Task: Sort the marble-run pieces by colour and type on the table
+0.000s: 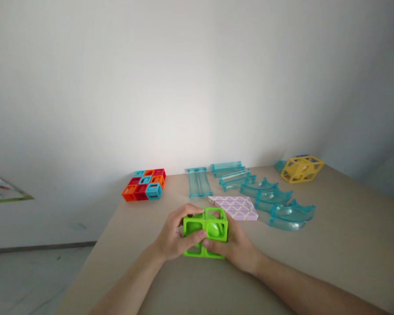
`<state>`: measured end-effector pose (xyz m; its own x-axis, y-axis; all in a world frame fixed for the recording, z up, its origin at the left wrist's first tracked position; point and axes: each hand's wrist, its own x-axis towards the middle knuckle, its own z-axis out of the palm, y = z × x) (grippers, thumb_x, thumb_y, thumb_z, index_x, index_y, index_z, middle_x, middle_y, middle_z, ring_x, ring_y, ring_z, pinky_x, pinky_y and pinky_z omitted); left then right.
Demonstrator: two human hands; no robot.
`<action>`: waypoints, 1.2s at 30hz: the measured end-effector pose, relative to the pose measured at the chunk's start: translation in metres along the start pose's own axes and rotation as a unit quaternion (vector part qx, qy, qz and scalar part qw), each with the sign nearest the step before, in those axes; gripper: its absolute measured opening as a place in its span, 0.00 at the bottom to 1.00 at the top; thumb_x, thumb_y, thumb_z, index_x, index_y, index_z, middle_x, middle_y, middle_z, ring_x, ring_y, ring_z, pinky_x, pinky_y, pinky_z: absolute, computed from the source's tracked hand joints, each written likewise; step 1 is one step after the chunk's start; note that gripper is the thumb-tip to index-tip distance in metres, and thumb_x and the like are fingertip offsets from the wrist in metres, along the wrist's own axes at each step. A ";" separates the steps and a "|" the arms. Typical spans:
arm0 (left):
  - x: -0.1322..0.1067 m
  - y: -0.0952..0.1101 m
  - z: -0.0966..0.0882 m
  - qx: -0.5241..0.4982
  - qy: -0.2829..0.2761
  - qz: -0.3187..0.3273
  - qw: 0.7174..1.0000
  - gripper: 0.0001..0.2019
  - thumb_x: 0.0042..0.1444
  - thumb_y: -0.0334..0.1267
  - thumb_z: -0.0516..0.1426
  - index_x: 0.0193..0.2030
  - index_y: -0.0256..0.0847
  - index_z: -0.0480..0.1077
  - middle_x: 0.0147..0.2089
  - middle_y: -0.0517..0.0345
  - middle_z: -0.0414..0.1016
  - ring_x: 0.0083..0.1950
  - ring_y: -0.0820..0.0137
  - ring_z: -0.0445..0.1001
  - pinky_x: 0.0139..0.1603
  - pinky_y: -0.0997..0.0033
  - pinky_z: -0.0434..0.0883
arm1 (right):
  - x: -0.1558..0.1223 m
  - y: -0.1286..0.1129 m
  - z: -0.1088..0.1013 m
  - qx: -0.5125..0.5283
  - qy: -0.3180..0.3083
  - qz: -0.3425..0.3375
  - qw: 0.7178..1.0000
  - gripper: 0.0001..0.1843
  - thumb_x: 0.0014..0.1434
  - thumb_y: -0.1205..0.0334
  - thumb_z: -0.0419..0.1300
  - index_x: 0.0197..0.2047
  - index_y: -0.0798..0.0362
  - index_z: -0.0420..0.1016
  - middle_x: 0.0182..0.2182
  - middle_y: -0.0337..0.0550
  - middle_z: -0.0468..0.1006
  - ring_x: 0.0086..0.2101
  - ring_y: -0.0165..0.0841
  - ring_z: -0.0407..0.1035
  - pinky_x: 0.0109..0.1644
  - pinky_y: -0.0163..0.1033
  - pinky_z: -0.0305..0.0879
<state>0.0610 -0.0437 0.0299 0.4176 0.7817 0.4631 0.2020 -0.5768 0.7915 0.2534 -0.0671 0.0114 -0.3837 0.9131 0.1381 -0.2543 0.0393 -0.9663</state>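
Observation:
Both hands hold a block of bright green hollow cubes (216,228) just above the near middle of the table. My left hand (174,234) grips its left side, with the thumb across the front and the fingers over the top. From the right, my right hand (238,245) wraps the block, its thumb pressed on the lower front; its other fingers are mostly hidden behind. Window-like openings show on the front face, with a rounded green shape inside. A lilac lattice-patterned piece (238,207) lies flat just beyond the block.
Orange, red and blue hollow cubes (141,191) sit together at the back left. Clear teal straight tracks (199,182) and curved tracks (290,214) lie behind and to the right. A yellow frame piece (302,169) stands at the back right. A white wall (197,87) borders the table (341,245).

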 end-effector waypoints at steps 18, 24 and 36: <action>0.006 0.009 0.009 -0.125 0.071 -0.139 0.980 0.16 0.51 0.43 0.64 0.46 0.41 0.71 0.37 0.59 0.74 0.36 0.70 0.71 0.36 0.74 0.69 | 0.003 -0.015 0.000 -0.034 0.019 0.046 0.998 0.31 0.45 0.57 0.73 0.51 0.51 0.68 0.41 0.41 0.78 0.39 0.36 0.73 0.42 0.42 0.72; 0.005 0.009 0.012 -0.147 0.126 -0.147 0.970 0.13 0.49 0.42 0.65 0.40 0.40 0.73 0.33 0.61 0.74 0.33 0.72 0.71 0.33 0.76 0.68 | 0.003 -0.017 0.001 -0.022 0.017 0.057 0.998 0.31 0.45 0.57 0.73 0.50 0.52 0.68 0.41 0.43 0.79 0.39 0.38 0.74 0.43 0.44 0.73; 0.006 0.012 0.018 -0.149 0.166 -0.161 0.961 0.13 0.49 0.44 0.65 0.39 0.41 0.72 0.29 0.62 0.73 0.29 0.72 0.70 0.28 0.75 0.67 | 0.005 -0.008 -0.005 -0.026 0.007 0.057 0.998 0.28 0.46 0.59 0.72 0.50 0.51 0.70 0.37 0.40 0.78 0.38 0.36 0.74 0.40 0.40 0.73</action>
<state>0.0820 -0.0505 0.0346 0.0604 0.9695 0.2375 -0.0108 -0.2373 0.9714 0.2583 -0.0609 0.0190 -0.3942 0.9187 0.0232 -0.1638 -0.0454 -0.9854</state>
